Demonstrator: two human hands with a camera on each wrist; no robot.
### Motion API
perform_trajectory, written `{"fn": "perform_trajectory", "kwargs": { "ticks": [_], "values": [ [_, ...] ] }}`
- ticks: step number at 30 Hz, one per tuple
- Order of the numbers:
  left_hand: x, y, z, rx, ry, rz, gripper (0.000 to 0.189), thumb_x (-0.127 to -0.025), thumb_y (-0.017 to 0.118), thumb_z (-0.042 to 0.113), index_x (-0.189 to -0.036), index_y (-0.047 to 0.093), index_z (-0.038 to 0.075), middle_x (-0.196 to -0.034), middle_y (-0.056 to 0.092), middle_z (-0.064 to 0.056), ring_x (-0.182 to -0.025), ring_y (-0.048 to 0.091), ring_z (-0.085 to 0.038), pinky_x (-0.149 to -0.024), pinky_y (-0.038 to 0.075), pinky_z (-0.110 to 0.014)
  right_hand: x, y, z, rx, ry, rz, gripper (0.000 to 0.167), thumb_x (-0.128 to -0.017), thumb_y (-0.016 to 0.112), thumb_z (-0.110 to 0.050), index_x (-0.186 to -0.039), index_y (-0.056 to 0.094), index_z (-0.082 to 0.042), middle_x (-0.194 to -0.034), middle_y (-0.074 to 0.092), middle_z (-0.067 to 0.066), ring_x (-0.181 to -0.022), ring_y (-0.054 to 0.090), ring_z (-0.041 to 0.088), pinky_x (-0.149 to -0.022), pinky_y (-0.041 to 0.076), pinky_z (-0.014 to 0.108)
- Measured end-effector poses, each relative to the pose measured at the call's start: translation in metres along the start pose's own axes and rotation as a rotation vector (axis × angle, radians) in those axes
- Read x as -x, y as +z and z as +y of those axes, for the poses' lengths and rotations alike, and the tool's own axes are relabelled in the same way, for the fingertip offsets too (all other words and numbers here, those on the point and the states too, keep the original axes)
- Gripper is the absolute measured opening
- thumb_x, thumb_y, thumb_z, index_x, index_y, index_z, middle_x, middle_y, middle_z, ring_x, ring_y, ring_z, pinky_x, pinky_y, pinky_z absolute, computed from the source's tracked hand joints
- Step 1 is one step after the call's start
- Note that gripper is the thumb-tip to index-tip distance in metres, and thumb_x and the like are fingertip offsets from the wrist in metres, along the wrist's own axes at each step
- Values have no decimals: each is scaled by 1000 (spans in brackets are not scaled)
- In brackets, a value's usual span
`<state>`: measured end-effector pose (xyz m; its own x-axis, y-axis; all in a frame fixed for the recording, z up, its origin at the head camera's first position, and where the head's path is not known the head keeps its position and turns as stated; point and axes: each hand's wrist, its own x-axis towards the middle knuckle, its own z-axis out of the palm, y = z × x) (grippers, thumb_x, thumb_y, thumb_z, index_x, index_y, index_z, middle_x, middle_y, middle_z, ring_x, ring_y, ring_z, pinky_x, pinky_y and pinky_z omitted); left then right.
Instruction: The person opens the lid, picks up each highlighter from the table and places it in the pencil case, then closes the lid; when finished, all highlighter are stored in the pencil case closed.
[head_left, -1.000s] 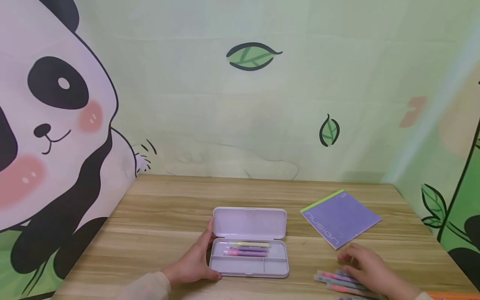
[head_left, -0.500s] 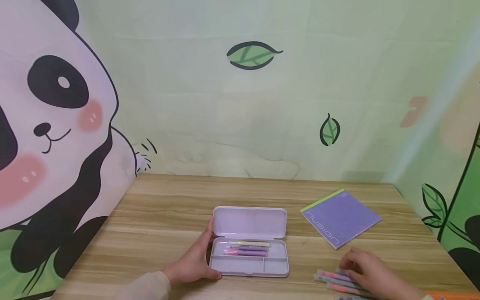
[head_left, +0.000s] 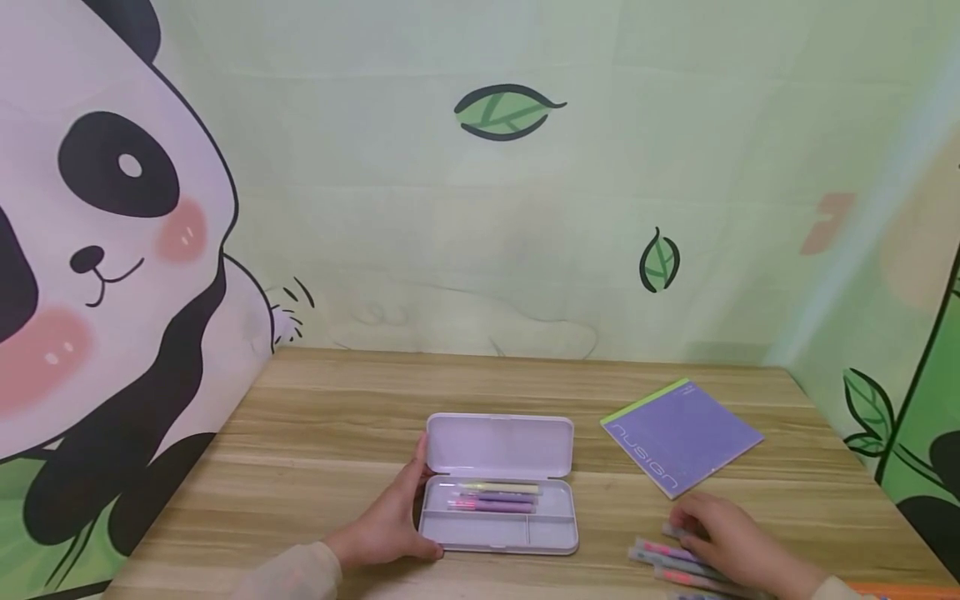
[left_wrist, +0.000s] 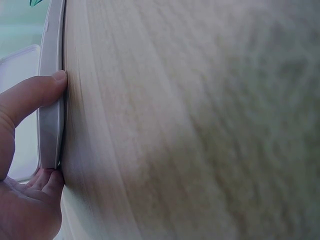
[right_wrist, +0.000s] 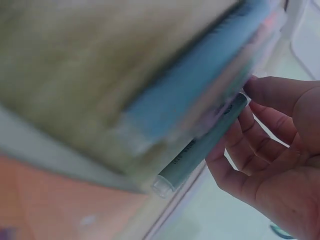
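Note:
A white pencil case (head_left: 472,531) lies with its lid up in the middle of the table's near part. Inside its back compartment are a pale yellow pen (head_left: 510,488) and purple pens (head_left: 504,507). My left hand (head_left: 382,523) holds the case by its left end, thumb at the front corner and fingers behind, as the left wrist view also shows. On the right, my right hand (head_left: 731,533) pinches a grey-green marker (right_wrist: 202,145) just above several other markers (head_left: 678,575). A blue marker (right_wrist: 200,70) of that group looms blurred in the right wrist view.
A purple notebook (head_left: 682,437) with a green spine lies beyond the right hand. Something orange (head_left: 907,590) shows at the lower right edge. Behind the wooden table (head_left: 360,400) hangs a panda-print backdrop (head_left: 375,208).
My right hand has taken hold of the grey-green marker and drawn it slightly up and left from the group. My left hand has stayed on the case.

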<state>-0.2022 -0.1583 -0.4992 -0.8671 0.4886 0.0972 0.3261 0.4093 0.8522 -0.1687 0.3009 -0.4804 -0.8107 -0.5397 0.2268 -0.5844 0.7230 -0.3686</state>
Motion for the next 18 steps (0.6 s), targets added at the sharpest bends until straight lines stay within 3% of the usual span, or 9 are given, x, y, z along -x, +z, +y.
{"fn": "perform_trajectory", "kwargs": {
  "ticks": [6,12,18],
  "values": [
    [1,0,1,2,-1,-2,147,-54,93,9,-154,-15,17,-137,42,-16,-133,43,-28,-111,31,-33,-16,-3,-12,23,-48,85,19,-77,74,-3,-86,62,-15,-76,50,-14,-67,42,-5,-55,37,20],
    [0,0,0,-15,-3,-7,147,-55,93,10,-154,-16,17,-139,43,-16,-133,43,-28,-112,29,-29,-37,-14,-31,0,-95,76,21,-78,72,2,-90,62,-13,-80,54,-10,-71,47,-1,-58,42,21],
    [-1,0,-1,-19,10,-3,147,-56,92,9,-154,-16,18,-140,43,-15,-133,43,-28,-111,28,-24,-63,-18,-53,-4,-75,30,17,-82,71,-2,-91,64,-15,-82,55,-10,-74,50,1,-61,43,21]
  ]
}}
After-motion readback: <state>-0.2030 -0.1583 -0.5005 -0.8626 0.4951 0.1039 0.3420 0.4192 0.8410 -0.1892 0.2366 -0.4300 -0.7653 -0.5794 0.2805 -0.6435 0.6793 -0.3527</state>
